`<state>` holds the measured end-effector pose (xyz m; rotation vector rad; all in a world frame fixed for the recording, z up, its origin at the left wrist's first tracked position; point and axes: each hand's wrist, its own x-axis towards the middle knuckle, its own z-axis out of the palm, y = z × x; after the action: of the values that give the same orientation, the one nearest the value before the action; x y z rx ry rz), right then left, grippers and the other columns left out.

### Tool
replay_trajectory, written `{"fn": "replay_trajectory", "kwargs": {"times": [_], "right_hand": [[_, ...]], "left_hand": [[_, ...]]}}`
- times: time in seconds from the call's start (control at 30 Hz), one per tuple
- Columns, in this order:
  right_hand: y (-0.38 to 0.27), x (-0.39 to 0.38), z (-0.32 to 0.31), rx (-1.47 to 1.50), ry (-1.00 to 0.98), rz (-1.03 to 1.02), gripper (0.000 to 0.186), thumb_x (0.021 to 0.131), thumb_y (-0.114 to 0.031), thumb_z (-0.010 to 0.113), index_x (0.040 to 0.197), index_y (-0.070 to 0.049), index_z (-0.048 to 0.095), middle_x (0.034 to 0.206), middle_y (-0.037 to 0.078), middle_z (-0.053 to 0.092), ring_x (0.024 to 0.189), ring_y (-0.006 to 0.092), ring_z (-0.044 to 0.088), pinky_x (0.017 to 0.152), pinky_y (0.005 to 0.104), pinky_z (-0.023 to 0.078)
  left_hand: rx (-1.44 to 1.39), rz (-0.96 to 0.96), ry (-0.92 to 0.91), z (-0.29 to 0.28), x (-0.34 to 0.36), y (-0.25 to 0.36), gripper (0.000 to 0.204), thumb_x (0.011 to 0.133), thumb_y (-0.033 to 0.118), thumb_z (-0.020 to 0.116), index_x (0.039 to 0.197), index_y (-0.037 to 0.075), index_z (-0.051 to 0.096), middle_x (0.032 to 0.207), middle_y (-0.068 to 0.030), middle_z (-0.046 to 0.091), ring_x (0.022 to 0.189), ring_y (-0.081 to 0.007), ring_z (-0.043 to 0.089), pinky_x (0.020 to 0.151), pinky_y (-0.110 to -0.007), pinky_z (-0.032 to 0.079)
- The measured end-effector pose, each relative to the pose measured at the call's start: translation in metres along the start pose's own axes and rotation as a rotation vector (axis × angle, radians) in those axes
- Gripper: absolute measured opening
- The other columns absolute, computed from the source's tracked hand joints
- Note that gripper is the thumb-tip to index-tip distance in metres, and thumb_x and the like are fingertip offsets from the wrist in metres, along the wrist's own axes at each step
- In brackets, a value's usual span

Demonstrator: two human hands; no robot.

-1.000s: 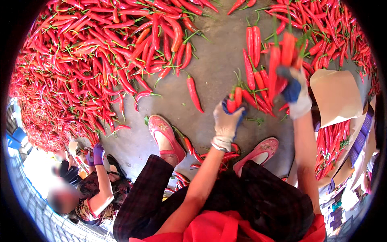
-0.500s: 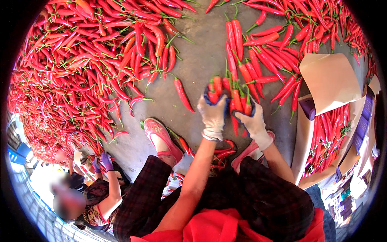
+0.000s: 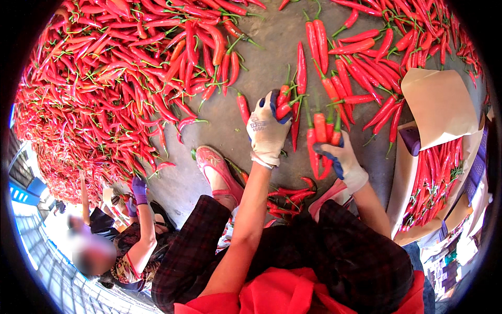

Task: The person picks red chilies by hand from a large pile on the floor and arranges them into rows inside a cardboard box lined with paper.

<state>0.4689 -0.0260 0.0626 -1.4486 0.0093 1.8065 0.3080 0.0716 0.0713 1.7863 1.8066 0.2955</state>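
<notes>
My left hand (image 3: 269,128), in a white glove with dark blue fingertips, is closed on a couple of red chili peppers (image 3: 284,109), their green stems pointing away from me. To its right, my right hand (image 3: 342,158) wears a matching glove and grips a small bunch of red chili peppers (image 3: 320,128) with stems upward. One long chili pepper (image 3: 301,70) lies on the floor just past my left hand. Another chili pepper (image 3: 243,107) rests close to that hand's left side. My palms and the lower parts of the held peppers are partly hidden.
A huge chili heap (image 3: 104,78) spreads over the left. Looser chili peppers (image 3: 361,78) lie at far right. An open cardboard box (image 3: 400,180) holding chilies stands right. Several chilies (image 3: 287,199) lie between my shoes. At lower left, a person in purple gloves (image 3: 139,189) works beside the heap.
My hands have moved apart: the left went up and leftward, the right slightly right and down, each with chili peppers in it. The view has shifted slightly.
</notes>
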Motion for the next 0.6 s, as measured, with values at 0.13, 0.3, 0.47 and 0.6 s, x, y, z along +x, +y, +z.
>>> {"fn": "replay_trajectory", "kwargs": {"times": [0.13, 0.3, 0.47, 0.6], "right_hand": [[-0.001, 0.017, 0.013, 0.017, 0.019, -0.041, 0.059, 0.068, 0.001, 0.068, 0.118, 0.002, 0.037, 0.098, 0.013, 0.059, 0.082, 0.0202, 0.061, 0.074, 0.0340, 0.051], [-0.048, 0.022, -0.005, 0.136, -0.166, -0.163, 0.034, 0.074, -0.007, 0.057, 0.107, 0.000, 0.050, 0.092, 0.015, 0.062, 0.085, 0.0258, 0.063, 0.078, 0.0386, 0.051], [-0.056, 0.053, -0.036, 0.284, -0.371, -0.178, 0.033, 0.072, -0.010, 0.055, 0.104, -0.004, 0.053, 0.094, 0.010, 0.057, 0.089, 0.0235, 0.056, 0.078, 0.0361, 0.048], [-0.069, 0.040, 0.002, 0.469, -0.435, -0.086, 0.048, 0.070, -0.011, 0.064, 0.114, -0.008, 0.047, 0.094, 0.006, 0.051, 0.091, 0.0183, 0.051, 0.081, 0.0325, 0.044]], "left_hand": [[0.012, -0.012, -0.057, -0.006, 0.001, -0.002, 0.053, 0.059, 0.012, 0.074, 0.108, 0.008, 0.055, 0.096, -0.0154, 0.062, 0.089, -0.0329, 0.060, 0.077, -0.039, 0.048], [-0.055, -0.138, 0.030, 0.001, -0.018, -0.007, 0.053, 0.056, 0.011, 0.075, 0.105, 0.006, 0.056, 0.092, -0.0156, 0.063, 0.088, -0.0337, 0.059, 0.077, -0.039, 0.047], [-0.094, -0.171, 0.130, 0.011, -0.030, -0.006, 0.055, 0.056, 0.012, 0.075, 0.106, 0.004, 0.054, 0.093, -0.0176, 0.058, 0.088, -0.0360, 0.057, 0.077, -0.041, 0.046], [0.043, -0.148, 0.069, 0.010, -0.033, 0.008, 0.063, 0.056, 0.017, 0.078, 0.111, 0.005, 0.050, 0.095, -0.0164, 0.055, 0.089, -0.0356, 0.055, 0.078, -0.042, 0.045]]}}
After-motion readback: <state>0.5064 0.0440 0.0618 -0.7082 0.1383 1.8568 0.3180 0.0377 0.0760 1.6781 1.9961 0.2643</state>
